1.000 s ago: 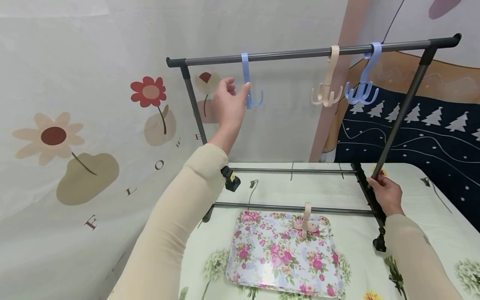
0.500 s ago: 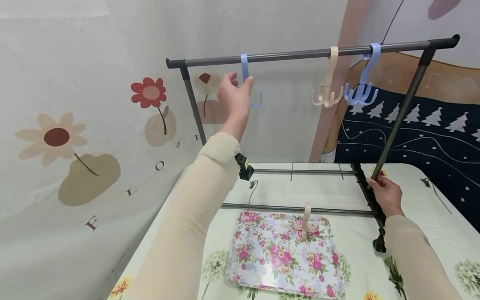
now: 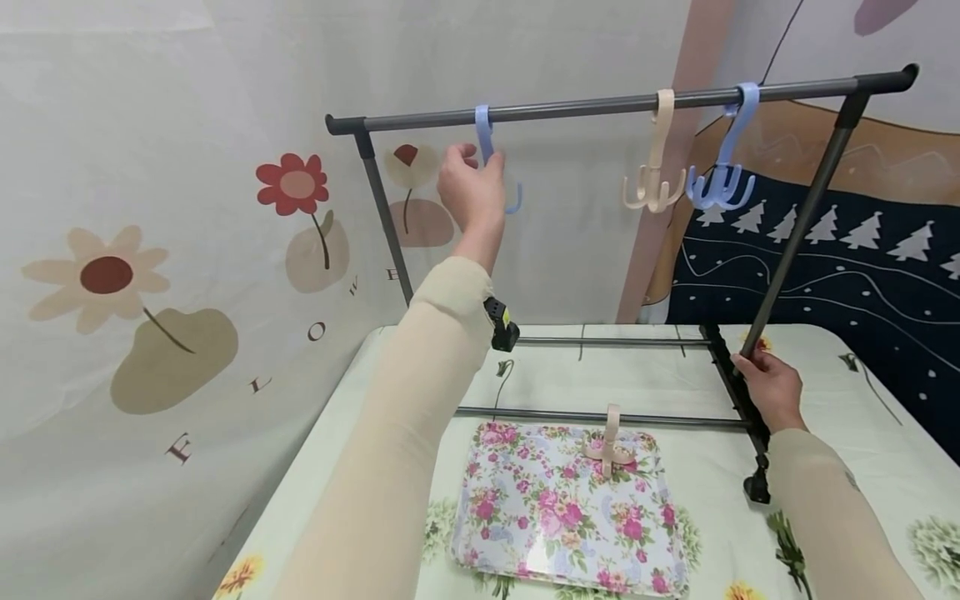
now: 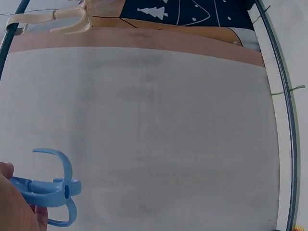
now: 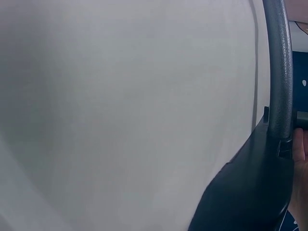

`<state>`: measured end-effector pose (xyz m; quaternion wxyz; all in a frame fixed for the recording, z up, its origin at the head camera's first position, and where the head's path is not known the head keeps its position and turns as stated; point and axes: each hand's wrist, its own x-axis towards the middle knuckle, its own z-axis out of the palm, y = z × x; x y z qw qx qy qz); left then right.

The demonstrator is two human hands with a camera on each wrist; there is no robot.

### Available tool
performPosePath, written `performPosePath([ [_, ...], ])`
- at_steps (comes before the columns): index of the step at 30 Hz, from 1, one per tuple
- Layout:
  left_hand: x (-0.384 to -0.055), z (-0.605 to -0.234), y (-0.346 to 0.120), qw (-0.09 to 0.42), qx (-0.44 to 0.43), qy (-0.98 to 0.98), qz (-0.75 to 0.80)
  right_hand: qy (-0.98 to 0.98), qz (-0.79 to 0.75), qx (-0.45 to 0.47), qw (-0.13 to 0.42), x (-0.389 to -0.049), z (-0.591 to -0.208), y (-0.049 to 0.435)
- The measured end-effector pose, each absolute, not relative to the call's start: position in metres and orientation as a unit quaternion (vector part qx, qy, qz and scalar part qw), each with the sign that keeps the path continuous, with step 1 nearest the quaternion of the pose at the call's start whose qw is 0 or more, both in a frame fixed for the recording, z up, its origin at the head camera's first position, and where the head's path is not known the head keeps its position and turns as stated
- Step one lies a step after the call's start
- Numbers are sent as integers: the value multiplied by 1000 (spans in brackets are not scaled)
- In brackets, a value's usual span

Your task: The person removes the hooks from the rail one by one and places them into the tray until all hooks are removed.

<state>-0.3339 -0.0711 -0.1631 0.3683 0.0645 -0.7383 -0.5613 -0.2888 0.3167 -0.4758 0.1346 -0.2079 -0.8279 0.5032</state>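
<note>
A blue four-prong hook hangs near the left end of the rack's top bar. My left hand pinches its shank and hides part of it; in the left wrist view the blue prongs stick out past my fingers. On the right, my right hand grips the foot of the dark metal upright, just above the black base piece. A cream hook and another blue hook hang side by side towards the right end of the bar.
A flowered tray lies on the table in front of the rack's lower rails, with a loose cream hook on it. A pale printed curtain stands close behind and to the left.
My left hand has moved right and slightly up, from beside the left blue hook onto its shank. That hook is now tilted a little. My right hand keeps its grip.
</note>
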Motion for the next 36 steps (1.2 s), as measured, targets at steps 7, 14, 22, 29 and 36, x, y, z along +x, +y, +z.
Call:
performPosePath([
  [7,-339,-164,-67,380,66,-743,-547,-829,501,-203,145,-288,-476,316],
  [14,-340,-163,-65,385,74,-738,-549,-825,508,-206,138,-288,-474,315],
  [22,-340,-166,-67,396,77,-733,-547,-828,505,-203,134,-289,-475,314],
  [29,-339,-162,-72,403,77,-741,-531,-829,503,-206,130,-289,-474,315],
  [36,-337,-142,-75,396,71,-766,-501,-831,500,-209,128,-290,-475,318],
])
